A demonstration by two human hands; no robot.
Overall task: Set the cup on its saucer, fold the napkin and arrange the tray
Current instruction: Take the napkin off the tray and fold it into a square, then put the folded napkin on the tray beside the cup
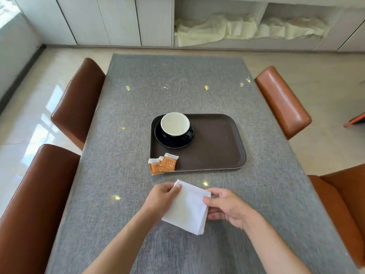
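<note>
From the head camera, you look down on a grey cloth-covered bench (177, 91) with brown leather chairs (78, 99) along both sides. Both of your hands hold a folded white napkin (187, 207) near the bench's front edge: your left hand (165, 197) pinches its far left corner between thumb and fingers, and your right hand (225, 207) grips its right edge, thumb on top and fingers underneath. The napkin is a layered square, turned at an angle. Beyond it lies a dark brown tray (217, 147). In the tray's far left corner, a black cup (175, 125) with a white inside stands on its black saucer (171, 142). Two orange sachets (164, 164) overlap at the tray's near left corner, one hanging over the rim.
</note>
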